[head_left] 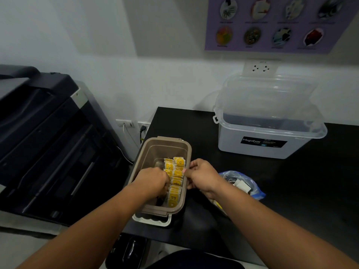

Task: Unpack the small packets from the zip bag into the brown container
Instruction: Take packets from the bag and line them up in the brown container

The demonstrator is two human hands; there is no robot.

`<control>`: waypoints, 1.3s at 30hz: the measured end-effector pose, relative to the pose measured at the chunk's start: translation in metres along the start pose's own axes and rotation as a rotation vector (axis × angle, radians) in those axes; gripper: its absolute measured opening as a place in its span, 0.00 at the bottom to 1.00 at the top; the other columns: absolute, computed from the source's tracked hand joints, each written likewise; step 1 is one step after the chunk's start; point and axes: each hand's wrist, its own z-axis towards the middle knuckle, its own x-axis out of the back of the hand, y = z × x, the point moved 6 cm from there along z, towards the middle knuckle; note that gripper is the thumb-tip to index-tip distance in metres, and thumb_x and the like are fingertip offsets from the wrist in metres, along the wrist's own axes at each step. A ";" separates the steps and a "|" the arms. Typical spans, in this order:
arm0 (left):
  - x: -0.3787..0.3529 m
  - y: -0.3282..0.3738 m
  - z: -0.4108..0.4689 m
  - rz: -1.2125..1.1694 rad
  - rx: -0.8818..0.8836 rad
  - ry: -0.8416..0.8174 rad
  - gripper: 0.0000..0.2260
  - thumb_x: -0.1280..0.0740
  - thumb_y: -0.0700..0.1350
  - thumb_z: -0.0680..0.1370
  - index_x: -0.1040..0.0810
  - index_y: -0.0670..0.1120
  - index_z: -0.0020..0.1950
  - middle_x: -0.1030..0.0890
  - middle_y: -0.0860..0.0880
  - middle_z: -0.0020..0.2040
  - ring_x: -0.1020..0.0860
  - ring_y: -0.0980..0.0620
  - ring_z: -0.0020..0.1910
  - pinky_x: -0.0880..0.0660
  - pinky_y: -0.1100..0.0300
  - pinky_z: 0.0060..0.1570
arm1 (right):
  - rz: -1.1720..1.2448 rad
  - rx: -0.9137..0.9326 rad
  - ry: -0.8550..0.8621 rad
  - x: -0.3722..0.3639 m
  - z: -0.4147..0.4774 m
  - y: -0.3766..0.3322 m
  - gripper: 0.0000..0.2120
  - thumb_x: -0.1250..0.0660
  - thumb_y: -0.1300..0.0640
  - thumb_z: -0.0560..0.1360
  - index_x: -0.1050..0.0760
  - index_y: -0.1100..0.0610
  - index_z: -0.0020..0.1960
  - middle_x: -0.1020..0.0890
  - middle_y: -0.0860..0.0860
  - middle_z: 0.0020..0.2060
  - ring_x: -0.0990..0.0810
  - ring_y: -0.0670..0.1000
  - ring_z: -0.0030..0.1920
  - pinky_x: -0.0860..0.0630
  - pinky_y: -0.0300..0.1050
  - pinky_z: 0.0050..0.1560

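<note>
Brown plastic sits right at the tabletop's (291, 191) left edge, close to the front-left corner. That is my container (149, 144), with the dark printer (48, 142) beyond the gap. My left hand (153, 181) is down inside it, fingers curled among the contents; I cannot tell whether it has hold of anything. The yellow packets (177, 183) stand in a row along the right wall. My right hand (202, 177) pinches that wall's rim, thumb by the packets. If I push too hard leftward, the container could slide off the edge, or the row could topple. The zip bag (246, 179) lies just right of my wrist near the front edge, and my forearm could drag it off. The clear tub (268, 140) stands at the back.
</note>
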 end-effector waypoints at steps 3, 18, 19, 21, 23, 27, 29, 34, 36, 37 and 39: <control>0.007 -0.002 -0.001 -0.069 0.005 0.000 0.05 0.27 0.50 0.74 0.17 0.56 0.49 0.19 0.54 0.48 0.19 0.50 0.49 0.24 0.58 0.45 | -0.066 0.017 0.020 0.008 -0.005 -0.003 0.14 0.32 0.53 0.81 0.29 0.58 0.62 0.14 0.57 0.46 0.16 0.51 0.38 0.17 0.47 0.41; 0.116 0.114 0.012 -0.642 -0.176 0.425 0.05 0.28 0.50 0.77 0.15 0.53 0.51 0.15 0.55 0.44 0.19 0.58 0.43 0.22 0.60 0.50 | -0.602 0.221 0.369 0.162 -0.028 0.009 0.07 0.31 0.61 0.79 0.22 0.48 0.49 0.19 0.45 0.40 0.21 0.44 0.41 0.30 0.34 0.39; 0.106 0.126 0.024 -0.612 -0.177 0.379 0.05 0.28 0.50 0.77 0.15 0.54 0.52 0.14 0.54 0.46 0.18 0.56 0.45 0.22 0.57 0.52 | -0.658 0.201 0.368 0.165 -0.027 0.016 0.07 0.31 0.60 0.78 0.22 0.48 0.48 0.19 0.45 0.40 0.21 0.45 0.42 0.30 0.34 0.39; 0.087 0.147 0.045 -0.532 -0.174 0.277 0.06 0.30 0.49 0.78 0.15 0.54 0.53 0.15 0.53 0.47 0.18 0.53 0.47 0.21 0.55 0.51 | -0.761 0.155 0.341 0.166 -0.024 0.032 0.09 0.31 0.60 0.77 0.23 0.46 0.43 0.19 0.46 0.41 0.19 0.48 0.43 0.27 0.39 0.41; 0.069 0.164 0.061 -0.440 -0.163 0.186 0.06 0.32 0.48 0.79 0.15 0.54 0.53 0.15 0.52 0.48 0.18 0.51 0.48 0.20 0.53 0.50 | -0.793 0.111 0.297 0.166 -0.022 0.046 0.11 0.31 0.60 0.77 0.24 0.45 0.41 0.18 0.47 0.41 0.19 0.49 0.43 0.23 0.43 0.44; 0.043 0.181 0.083 -0.338 -0.094 0.050 0.06 0.31 0.47 0.79 0.14 0.54 0.51 0.16 0.50 0.50 0.18 0.49 0.48 0.20 0.53 0.50 | -0.847 0.093 0.231 0.164 -0.020 0.065 0.12 0.30 0.60 0.76 0.26 0.45 0.41 0.20 0.47 0.42 0.19 0.48 0.44 0.21 0.44 0.45; 0.034 0.185 0.088 -0.305 -0.071 0.024 0.06 0.30 0.48 0.78 0.14 0.54 0.52 0.17 0.49 0.50 0.18 0.48 0.48 0.22 0.54 0.47 | -0.909 0.071 0.204 0.164 -0.017 0.073 0.08 0.29 0.59 0.76 0.24 0.47 0.43 0.19 0.49 0.45 0.19 0.50 0.46 0.19 0.47 0.50; 0.017 0.193 0.091 -0.267 -0.024 -0.013 0.09 0.33 0.50 0.79 0.17 0.49 0.57 0.18 0.46 0.51 0.19 0.46 0.48 0.21 0.52 0.47 | -1.092 -0.141 0.042 0.159 -0.004 0.088 0.13 0.29 0.52 0.78 0.19 0.56 0.61 0.19 0.54 0.56 0.18 0.53 0.55 0.20 0.49 0.60; 0.016 0.195 0.091 -0.270 -0.015 -0.003 0.10 0.33 0.50 0.79 0.18 0.49 0.57 0.18 0.46 0.51 0.19 0.46 0.48 0.20 0.51 0.49 | -1.122 -0.168 0.063 0.158 0.002 0.092 0.14 0.28 0.51 0.78 0.19 0.57 0.60 0.19 0.54 0.55 0.18 0.53 0.53 0.19 0.47 0.57; 0.017 0.195 0.090 -0.272 -0.008 -0.001 0.10 0.33 0.50 0.79 0.17 0.49 0.57 0.18 0.46 0.51 0.19 0.46 0.49 0.20 0.50 0.50 | -1.135 -0.155 0.089 0.158 0.005 0.094 0.14 0.28 0.52 0.77 0.19 0.57 0.60 0.19 0.54 0.54 0.18 0.53 0.51 0.19 0.47 0.55; 0.016 0.194 0.091 -0.304 0.007 -0.019 0.08 0.31 0.50 0.79 0.17 0.50 0.56 0.17 0.48 0.52 0.18 0.48 0.50 0.20 0.50 0.53 | -1.129 -0.157 0.123 0.159 0.008 0.097 0.12 0.27 0.52 0.77 0.19 0.56 0.58 0.18 0.53 0.52 0.18 0.52 0.50 0.19 0.46 0.52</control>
